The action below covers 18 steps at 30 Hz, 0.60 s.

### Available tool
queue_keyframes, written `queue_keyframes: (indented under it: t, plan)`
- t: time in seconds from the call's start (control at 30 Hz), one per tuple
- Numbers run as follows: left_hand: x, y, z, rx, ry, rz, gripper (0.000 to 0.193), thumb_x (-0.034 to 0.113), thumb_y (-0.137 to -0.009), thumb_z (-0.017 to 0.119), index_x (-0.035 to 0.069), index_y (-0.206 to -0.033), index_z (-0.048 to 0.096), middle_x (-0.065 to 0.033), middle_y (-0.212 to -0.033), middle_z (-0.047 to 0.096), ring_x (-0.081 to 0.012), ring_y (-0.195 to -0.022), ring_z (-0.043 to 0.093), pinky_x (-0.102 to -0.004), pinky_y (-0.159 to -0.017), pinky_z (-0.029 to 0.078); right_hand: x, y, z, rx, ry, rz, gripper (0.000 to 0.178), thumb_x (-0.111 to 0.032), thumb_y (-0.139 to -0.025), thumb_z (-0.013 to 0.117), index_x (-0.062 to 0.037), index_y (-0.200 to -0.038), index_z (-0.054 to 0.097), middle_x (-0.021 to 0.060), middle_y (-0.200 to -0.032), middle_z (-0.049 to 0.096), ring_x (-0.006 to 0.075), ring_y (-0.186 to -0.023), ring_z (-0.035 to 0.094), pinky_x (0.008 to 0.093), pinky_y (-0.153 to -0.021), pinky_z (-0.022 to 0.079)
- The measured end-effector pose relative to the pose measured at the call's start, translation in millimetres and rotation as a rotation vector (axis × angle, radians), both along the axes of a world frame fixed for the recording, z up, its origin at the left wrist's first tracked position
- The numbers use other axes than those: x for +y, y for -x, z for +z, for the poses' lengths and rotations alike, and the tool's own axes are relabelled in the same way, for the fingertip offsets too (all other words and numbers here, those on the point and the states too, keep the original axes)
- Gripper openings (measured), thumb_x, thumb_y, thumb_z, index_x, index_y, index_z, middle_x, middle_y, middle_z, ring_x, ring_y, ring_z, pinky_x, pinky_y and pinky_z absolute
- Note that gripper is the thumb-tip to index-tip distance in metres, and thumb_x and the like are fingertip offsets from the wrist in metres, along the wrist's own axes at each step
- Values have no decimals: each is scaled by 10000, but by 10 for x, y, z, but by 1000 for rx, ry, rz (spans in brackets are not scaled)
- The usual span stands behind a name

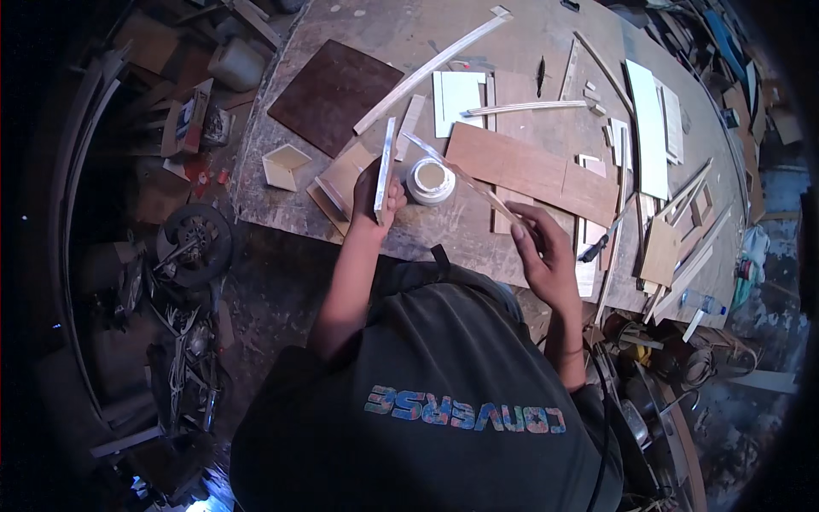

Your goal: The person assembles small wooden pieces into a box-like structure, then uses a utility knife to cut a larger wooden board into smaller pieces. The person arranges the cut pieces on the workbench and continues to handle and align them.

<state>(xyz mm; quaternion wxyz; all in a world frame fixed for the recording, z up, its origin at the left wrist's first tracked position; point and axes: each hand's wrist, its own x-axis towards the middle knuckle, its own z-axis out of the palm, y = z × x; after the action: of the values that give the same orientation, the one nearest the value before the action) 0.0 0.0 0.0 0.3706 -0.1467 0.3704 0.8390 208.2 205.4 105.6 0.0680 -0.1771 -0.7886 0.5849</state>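
Workbench (384,34): open jar (431,196), pale contents (432,177).

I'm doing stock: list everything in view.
Open jar: 1, white, table's near side
White-edged wood piece: 1, brown, held, jar's left
Thin stick: 1, brown, held beside jar
Square panel: 1, dark brown, table's far left
Broad board: 1, reddish, jar's right
White panels: several, white, across table
Wood strips: many, pale, across table
Bottle: 1, clear, table's near right
Table: 1, brown, centre
Wheel: 1, black, table's left
Clutter: uncountable, mixed, around table
Left hand: 1, bare, jar's left
Right hand: 1, bare, jar's right
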Motion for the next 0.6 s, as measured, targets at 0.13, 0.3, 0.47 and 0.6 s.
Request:
queue_keyframes:
  t: [0.13,0.3,0.47,0.6]
  plan:
    - [36,-56,90,-3,-58,-61,322,258,-1020,495,74,-1268,585,-8,-618,475,-85,-430,433,-234,-406,308,-98,230,-145,172,-86,-2,284,-37,-954,626,-41,-1239,626,133,-1060,657,196,-815,650,302,-678,545]
    - [-4,-73,135,-31,-139,-77,337,255,-1032,458,62,-1288,560,-5,-606,462,-87,-425,404,-232,-414,312,-90,164,-272,146,-84,12,300,-11,-941,632,-45,-1239,626,145,-1062,648,216,-879,663,306,-706,554]
    - [-30,-45,175,23,-69,-70,334,267,-1031,466,53,-1269,562,-4,-606,460,-85,-424,402,-227,-406,307,31,17,-336,84,-17,-47,263,-59,-988,599,-15,-1247,604,84,-943,634,152,-843,613,283,-740,520]
    - [0,-44,215,56,-49,-124,334,263,-1031,470,50,-1270,567,-1,-598,458,-81,-424,405,-226,-399,306,6,93,-333,108,302,-89,278,-206,-1047,536,-19,-1237,612,-40,-795,489,45,-686,415,205,-595,342]
